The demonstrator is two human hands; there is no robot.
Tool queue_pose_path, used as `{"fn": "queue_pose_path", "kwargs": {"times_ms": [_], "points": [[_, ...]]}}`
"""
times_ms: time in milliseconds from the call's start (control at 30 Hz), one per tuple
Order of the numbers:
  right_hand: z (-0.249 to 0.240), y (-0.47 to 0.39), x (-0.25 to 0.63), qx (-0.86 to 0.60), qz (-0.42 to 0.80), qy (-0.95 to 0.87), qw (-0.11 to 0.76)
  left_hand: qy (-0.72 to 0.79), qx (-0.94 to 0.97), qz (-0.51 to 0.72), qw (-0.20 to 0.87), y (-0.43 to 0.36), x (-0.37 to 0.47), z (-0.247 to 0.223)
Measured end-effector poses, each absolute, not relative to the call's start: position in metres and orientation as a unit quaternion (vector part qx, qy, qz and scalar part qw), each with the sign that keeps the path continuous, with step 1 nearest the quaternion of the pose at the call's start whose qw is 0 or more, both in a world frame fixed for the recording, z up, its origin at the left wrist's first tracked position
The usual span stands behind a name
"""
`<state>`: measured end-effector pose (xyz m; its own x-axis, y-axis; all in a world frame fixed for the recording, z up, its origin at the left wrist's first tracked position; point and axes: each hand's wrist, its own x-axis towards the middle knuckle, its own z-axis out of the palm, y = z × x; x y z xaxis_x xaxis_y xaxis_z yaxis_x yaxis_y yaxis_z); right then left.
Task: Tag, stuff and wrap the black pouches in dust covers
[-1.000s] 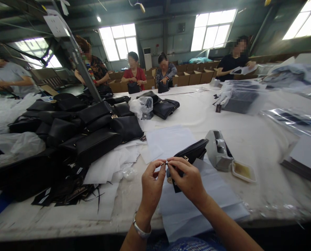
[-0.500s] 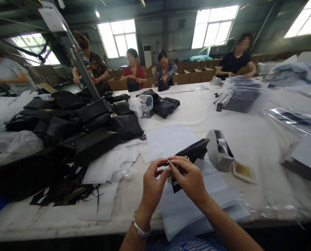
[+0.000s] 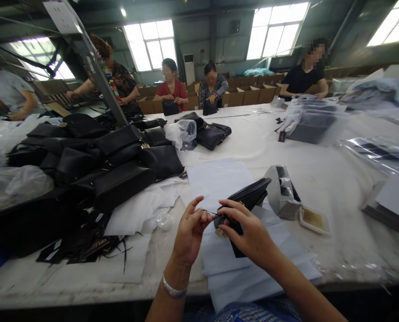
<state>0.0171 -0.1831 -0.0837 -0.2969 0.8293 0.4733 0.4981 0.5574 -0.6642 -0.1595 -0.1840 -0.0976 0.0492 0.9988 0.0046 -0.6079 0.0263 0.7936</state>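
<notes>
A black handbag (image 3: pixel 255 191) lies in front of me on white paper sheets (image 3: pixel 226 277). My left hand (image 3: pixel 189 232) pinches one end of a thin black cord (image 3: pixel 209 211), which stretches across to the bag side. My right hand (image 3: pixel 251 228) has its fingertips closed at the cord's other end, beside the bag's near edge. Below the right fingers hangs a black hang tag (image 3: pixel 236 250), and a round gold charm (image 3: pixel 220 232) shows under them. The right fingers partly cover the strap area.
Black handbags (image 3: pixel 125 183) are heaped at left, with loose hang tags (image 3: pixel 82 243) before them. A grey tape dispenser (image 3: pixel 282 190) and a small dish (image 3: pixel 315 220) with a yellowish pad sit to the right. Co-workers (image 3: pixel 171 91) handle bags across the table.
My hands have moved apart from their close pinch, and the black cord now shows stretched between them. My left hand has shifted left, and the hang tag sits lower.
</notes>
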Motion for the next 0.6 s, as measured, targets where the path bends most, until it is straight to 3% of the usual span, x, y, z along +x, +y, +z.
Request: {"fn": "queue_pose_path", "kwargs": {"times_ms": [200, 433, 533, 600], "points": [[-0.102, -0.206, 0.039, -0.417, 0.099, -0.83, 0.357, 0.26, 0.224, 0.653, 0.675, -0.176, -0.155, -0.105], [-0.098, -0.227, 0.065, -0.58, 0.028, -0.773, 0.257, 0.311, 0.24, 0.668, 0.632, -0.175, -0.141, -0.111], [-0.08, -0.229, 0.078, -0.612, 0.033, -0.743, 0.268, 0.328, 0.268, 0.667, 0.613, -0.175, -0.138, -0.111], [-0.066, -0.226, 0.081, -0.619, 0.078, -0.711, 0.323, 0.332, 0.281, 0.668, 0.604, -0.176, -0.137, -0.111]]}}
